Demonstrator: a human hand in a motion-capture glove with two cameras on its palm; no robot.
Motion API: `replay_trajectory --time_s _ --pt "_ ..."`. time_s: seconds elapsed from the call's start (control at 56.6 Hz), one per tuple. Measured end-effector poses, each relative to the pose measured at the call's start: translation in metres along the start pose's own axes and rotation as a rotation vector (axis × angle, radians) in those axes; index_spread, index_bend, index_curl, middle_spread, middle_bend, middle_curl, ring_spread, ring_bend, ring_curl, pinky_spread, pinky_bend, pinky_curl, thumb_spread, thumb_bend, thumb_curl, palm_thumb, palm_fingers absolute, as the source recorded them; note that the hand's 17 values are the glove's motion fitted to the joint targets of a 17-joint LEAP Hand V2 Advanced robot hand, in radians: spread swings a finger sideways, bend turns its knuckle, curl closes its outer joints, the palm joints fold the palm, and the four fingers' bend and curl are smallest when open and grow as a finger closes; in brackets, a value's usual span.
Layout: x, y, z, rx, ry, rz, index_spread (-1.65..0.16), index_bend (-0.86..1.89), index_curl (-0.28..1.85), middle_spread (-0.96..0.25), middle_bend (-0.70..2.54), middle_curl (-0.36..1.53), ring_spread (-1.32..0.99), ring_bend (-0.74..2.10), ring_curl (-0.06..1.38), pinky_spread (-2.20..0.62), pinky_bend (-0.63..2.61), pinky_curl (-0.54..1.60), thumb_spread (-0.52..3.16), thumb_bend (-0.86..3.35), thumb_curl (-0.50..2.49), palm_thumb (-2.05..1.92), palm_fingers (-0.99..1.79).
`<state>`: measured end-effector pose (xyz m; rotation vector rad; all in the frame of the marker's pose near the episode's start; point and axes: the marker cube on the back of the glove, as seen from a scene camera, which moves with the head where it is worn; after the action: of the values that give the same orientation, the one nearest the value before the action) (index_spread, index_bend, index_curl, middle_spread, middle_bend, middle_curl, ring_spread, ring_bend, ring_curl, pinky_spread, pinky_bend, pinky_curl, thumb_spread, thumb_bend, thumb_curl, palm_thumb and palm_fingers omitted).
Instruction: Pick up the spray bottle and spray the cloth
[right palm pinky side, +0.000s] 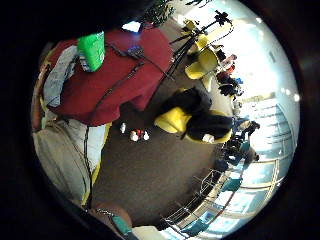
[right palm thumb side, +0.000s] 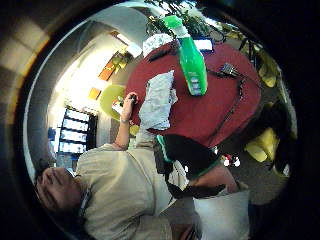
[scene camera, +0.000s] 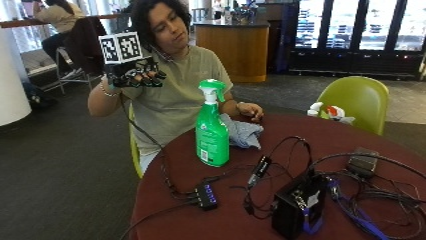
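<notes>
Person in a khaki tee with one gloved hand
The right hand (scene camera: 136, 75) wears a black glove; a bracelet circles that wrist.

We can read no words, brand names or numbers anywhere. The spray bottle (scene camera: 212, 134) carries a white label, but we cannot make out its print.

From across the round tabletop (scene camera: 279, 145) we face the seated person at close range. Both palm cameras ride the raised gloved hand (scene camera: 133, 72), looking down from well above; all three views share the green spray bottle (scene camera: 212, 131) standing upright.
</notes>
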<state>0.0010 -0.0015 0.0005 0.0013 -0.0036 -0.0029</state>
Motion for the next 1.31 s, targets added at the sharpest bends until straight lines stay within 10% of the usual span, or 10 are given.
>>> replay_trajectory --time_s 0.618,1.307 --pt "0.029 0.000 0.023 -0.037 -0.162 0.064 -0.41 0.14 0.19 -0.02 0.27 0.27 -0.09 0.35 0.23 0.19 0.29 0.27 1.07 0.00 0.28 0.43 0.30" --pt "-0.029 -0.083 0.106 0.223 -1.135 0.177 -0.37 0.14 0.23 0.05 0.26 0.34 -0.03 0.38 0.30 0.21 0.27 0.32 1.12 0.02 0.42 0.79 0.45"
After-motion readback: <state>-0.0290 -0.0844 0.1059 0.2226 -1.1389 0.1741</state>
